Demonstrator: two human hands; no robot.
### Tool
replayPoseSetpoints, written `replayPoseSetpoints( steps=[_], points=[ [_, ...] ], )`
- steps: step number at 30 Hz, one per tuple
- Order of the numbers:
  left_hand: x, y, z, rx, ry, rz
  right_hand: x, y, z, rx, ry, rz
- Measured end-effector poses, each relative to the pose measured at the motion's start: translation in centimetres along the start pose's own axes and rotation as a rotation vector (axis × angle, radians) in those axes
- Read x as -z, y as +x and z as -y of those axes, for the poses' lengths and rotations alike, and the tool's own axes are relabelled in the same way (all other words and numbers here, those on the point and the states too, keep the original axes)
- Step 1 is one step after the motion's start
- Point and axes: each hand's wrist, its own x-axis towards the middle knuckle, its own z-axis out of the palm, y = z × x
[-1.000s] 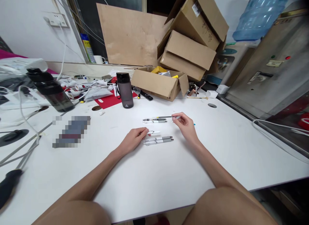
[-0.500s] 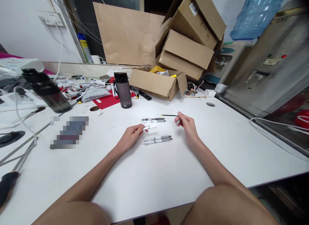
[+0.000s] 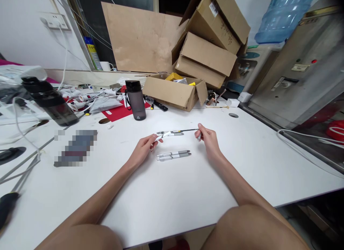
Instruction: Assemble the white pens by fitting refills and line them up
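Pinching narrowly, the left fingers (image 3: 151,139) hold a white pen barrel (image 3: 165,134), the right fingers (image 3: 203,130) a dark refill (image 3: 189,130).

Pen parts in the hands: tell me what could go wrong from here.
1. The thin dark refill is pinched only near one end by the right hand, so it could swing or slip.
2. The small grey piece in that same hand might drop, since the fingers are holding the refill too.
3. The white pen barrel sticks out of the left hand, held near one end, so a bump may turn it.
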Motion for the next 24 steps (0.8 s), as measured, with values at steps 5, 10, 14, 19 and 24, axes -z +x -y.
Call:
replayPoseSetpoints(
  steps=[5, 10, 14, 19, 24],
  points=[
    [-0.2, -0.1, -0.1, -0.007, -0.005, 0.012, -0.1, -0.1, 0.1, -0.005, 0.001, 0.015],
    [-0.2, -0.1, -0.2, -0.007, -0.001, 0.025, -0.1, -0.1, 0.0, 0.0, -0.018, 0.034],
    [-0.3, -0.4, -0.5, -0.001, 0.059, 0.037, -0.1, -0.1, -0.1, 0.03, -0.114, 0.1],
    [-0.5, -0.7, -0.7, -0.029, 0.159, 0.09, -0.4, -0.9, 0.2, 0.118, -0.3, 0.37],
    [-0.6, -0.7, -0.6, -0.035, 0.197, 0.085, -0.5, -1.3, 0.0, 0.068, -0.346, 0.473]
  ],
)
